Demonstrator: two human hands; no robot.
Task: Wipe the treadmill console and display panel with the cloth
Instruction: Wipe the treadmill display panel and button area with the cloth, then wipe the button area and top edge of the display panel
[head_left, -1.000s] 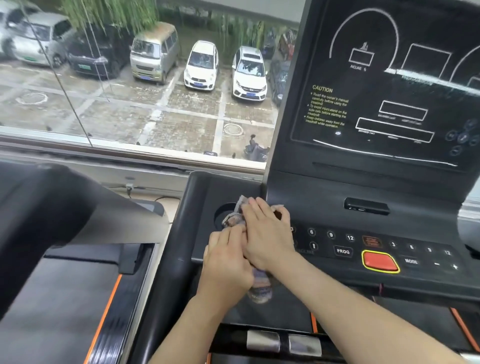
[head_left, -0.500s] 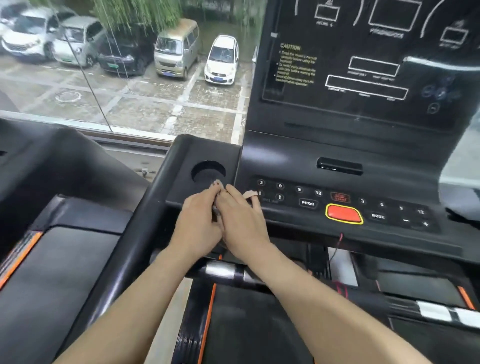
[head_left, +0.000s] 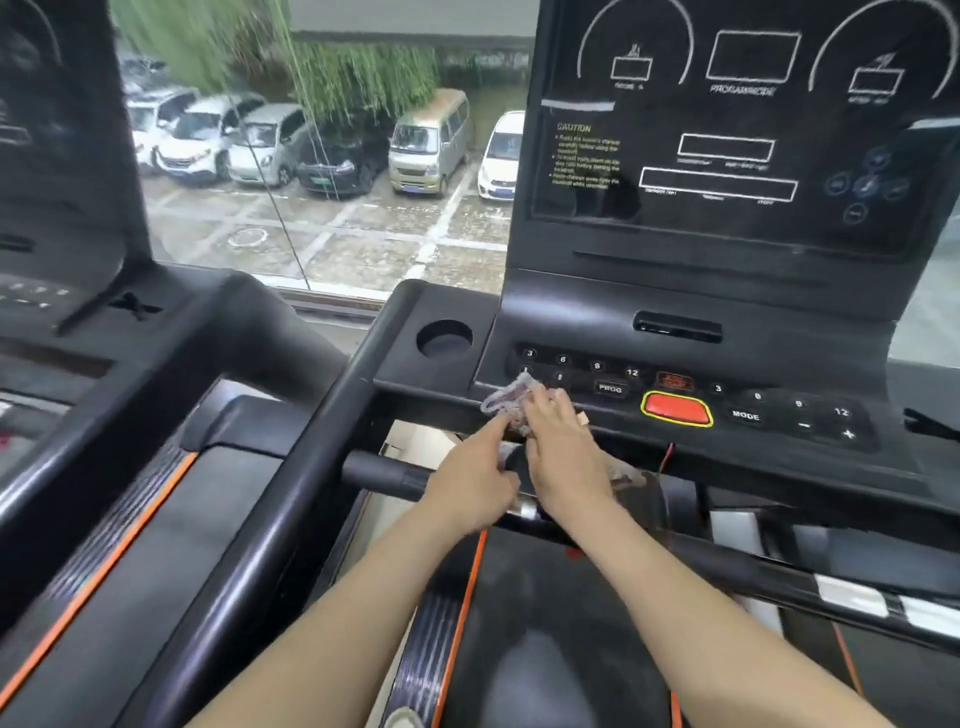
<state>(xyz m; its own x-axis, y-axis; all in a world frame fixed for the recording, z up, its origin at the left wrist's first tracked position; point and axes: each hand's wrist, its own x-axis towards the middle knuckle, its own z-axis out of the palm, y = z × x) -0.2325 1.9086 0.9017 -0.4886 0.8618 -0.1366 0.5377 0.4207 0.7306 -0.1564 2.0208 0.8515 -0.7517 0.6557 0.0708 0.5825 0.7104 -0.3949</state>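
Observation:
A pale crumpled cloth (head_left: 505, 399) lies bunched on the front left edge of the black treadmill console (head_left: 769, 364), beside the left number keys. My right hand (head_left: 563, 449) rests on it with its fingers stretched forward, and more cloth trails out under the palm. My left hand (head_left: 470, 478) sits just left of it. Its index finger reaches up to the cloth's lower edge and the other fingers are curled; motion blur hides the exact hold. The dark display panel (head_left: 727, 135) stands upright above the console, untouched.
A round cup holder (head_left: 444, 338) sits at the console's left end. A red stop button (head_left: 676, 409) lies right of my hands. A black handlebar (head_left: 384, 475) runs below them. Another treadmill (head_left: 104, 395) stands at the left. Beyond is a window over parked cars.
My view has tilted up and shifted. Both hands moved slightly right along the console's front edge, the cloth now shows past my right fingertips, and my left hand has dropped a little apart.

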